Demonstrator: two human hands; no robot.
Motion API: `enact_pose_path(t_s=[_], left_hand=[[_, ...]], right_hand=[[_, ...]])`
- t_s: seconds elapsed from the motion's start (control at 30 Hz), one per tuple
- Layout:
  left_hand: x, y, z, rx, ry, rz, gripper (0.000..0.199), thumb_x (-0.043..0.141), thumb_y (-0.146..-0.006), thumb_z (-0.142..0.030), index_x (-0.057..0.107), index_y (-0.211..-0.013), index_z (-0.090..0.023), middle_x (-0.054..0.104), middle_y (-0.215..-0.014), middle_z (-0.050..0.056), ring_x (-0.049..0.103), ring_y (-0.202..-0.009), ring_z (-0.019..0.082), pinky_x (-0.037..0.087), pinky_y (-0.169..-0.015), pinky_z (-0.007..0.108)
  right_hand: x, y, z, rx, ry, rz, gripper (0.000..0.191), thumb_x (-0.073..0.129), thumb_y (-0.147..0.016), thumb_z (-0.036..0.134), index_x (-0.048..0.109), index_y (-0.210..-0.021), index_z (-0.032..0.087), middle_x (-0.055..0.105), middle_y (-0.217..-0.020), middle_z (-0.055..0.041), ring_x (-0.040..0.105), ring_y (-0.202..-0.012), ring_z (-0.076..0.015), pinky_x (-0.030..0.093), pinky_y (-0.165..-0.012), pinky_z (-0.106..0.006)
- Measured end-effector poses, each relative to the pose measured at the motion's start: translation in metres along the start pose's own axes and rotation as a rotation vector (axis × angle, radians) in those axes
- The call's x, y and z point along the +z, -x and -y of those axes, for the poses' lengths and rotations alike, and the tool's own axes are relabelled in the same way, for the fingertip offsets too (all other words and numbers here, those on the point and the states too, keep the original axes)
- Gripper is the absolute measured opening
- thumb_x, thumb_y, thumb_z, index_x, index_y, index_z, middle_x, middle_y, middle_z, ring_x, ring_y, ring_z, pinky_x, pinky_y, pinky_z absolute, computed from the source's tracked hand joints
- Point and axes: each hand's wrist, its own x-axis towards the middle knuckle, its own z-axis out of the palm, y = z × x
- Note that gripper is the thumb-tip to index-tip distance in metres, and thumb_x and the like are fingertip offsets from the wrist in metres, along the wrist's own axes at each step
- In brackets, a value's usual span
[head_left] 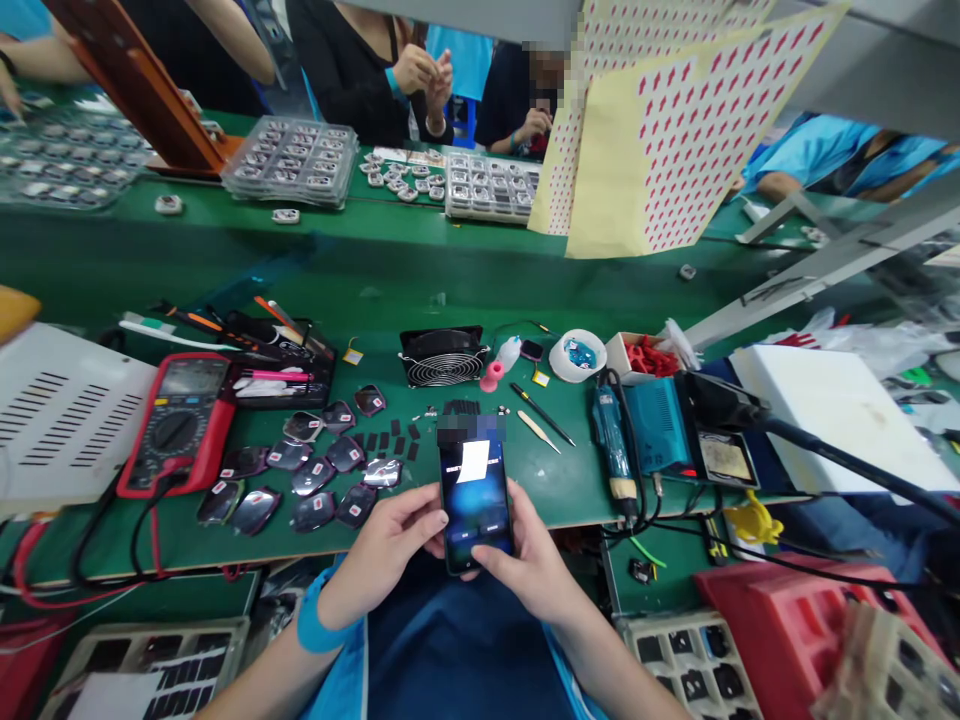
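Green mat (570, 480) covers the bench, and the phone (475, 497) hangs just off its near edge, lit, screen up. Left hand (386, 560) cups the phone's left side with fingers curled round it; right hand (529, 565) grips the right side and lower corner, thumb on the frame. A steady two-sided hold looks best, thumbs off the glass, the phone kept apart from the dark covers (300, 480) and tweezers (541, 413) nearby.
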Motion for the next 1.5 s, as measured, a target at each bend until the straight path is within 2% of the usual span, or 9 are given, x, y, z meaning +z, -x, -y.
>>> enact_pose_path(t_s=[0.17,0.37,0.67,0.83,1.0,1.07,1.33,1.5], left_hand=[[0.0,0.001,0.001,0.012,0.015,0.006,0.033,0.071,-0.096,-0.047,0.077,-0.102,-0.014,0.069,-0.077,0.003,0.063,-0.068,0.017,0.055,-0.064,0.024],[-0.001,0.002,0.004,-0.005,0.063,0.008,0.035,0.072,-0.097,-0.045,0.077,-0.116,-0.016,0.071,-0.082,0.003,0.065,-0.071,0.017,0.056,-0.065,0.023],[-0.003,0.002,0.01,-0.006,0.054,0.002,0.043,0.073,-0.095,-0.052,0.077,-0.122,-0.017,0.075,-0.09,0.005,0.067,-0.072,0.018,0.058,-0.064,0.024],[-0.004,0.001,0.012,-0.001,0.062,0.012,0.044,0.073,-0.096,-0.052,0.075,-0.127,-0.021,0.077,-0.094,0.005,0.067,-0.072,0.017,0.058,-0.064,0.023],[-0.008,0.001,0.014,-0.009,0.095,0.022,0.044,0.074,-0.096,-0.051,0.075,-0.129,-0.022,0.076,-0.093,0.005,0.068,-0.074,0.017,0.058,-0.065,0.022],[-0.01,0.001,0.014,-0.012,0.097,0.024,0.044,0.075,-0.095,-0.052,0.075,-0.128,-0.022,0.075,-0.093,0.005,0.068,-0.074,0.017,0.057,-0.064,0.022],[-0.009,0.001,0.013,-0.002,0.102,0.008,0.045,0.078,-0.093,-0.054,0.077,-0.125,-0.024,0.073,-0.088,0.003,0.066,-0.073,0.016,0.057,-0.063,0.021],[-0.009,0.0,0.013,-0.006,0.11,0.01,0.044,0.077,-0.093,-0.054,0.077,-0.125,-0.024,0.074,-0.089,0.003,0.066,-0.073,0.016,0.056,-0.063,0.021]], right_hand=[[0.002,0.0,0.003,-0.003,0.019,0.008,0.072,0.087,-0.083,0.032,0.046,-0.143,0.026,0.071,-0.119,-0.0062,0.073,-0.094,-0.0218,0.068,-0.072,-0.032],[-0.001,0.002,0.002,0.022,0.007,0.029,0.081,0.088,-0.081,0.025,0.042,-0.148,0.03,0.069,-0.126,-0.005,0.073,-0.099,-0.021,0.068,-0.075,-0.031],[-0.007,0.0,-0.007,0.01,-0.016,0.07,0.082,0.089,-0.081,0.024,0.045,-0.15,0.035,0.069,-0.132,-0.0051,0.076,-0.096,-0.0212,0.068,-0.076,-0.031],[-0.008,0.0,-0.004,-0.028,-0.026,0.122,0.074,0.084,-0.086,0.021,0.049,-0.149,0.039,0.069,-0.134,-0.0032,0.076,-0.096,-0.0199,0.067,-0.077,-0.03],[-0.008,0.001,0.003,-0.029,-0.068,0.251,0.075,0.08,-0.092,0.021,0.045,-0.152,0.049,0.067,-0.14,0.0009,0.076,-0.107,-0.0188,0.066,-0.086,-0.029],[-0.009,0.001,0.005,-0.018,-0.075,0.263,0.075,0.079,-0.093,0.021,0.044,-0.152,0.051,0.068,-0.14,0.0016,0.076,-0.109,-0.0188,0.065,-0.088,-0.03],[-0.009,0.001,0.003,-0.017,-0.074,0.241,0.079,0.08,-0.089,0.017,0.042,-0.153,0.044,0.067,-0.139,-0.0024,0.077,-0.101,-0.0176,0.065,-0.086,-0.029],[-0.01,0.0,0.002,-0.027,-0.077,0.249,0.078,0.079,-0.089,0.015,0.045,-0.151,0.047,0.069,-0.136,0.0004,0.077,-0.103,-0.017,0.065,-0.086,-0.028]])
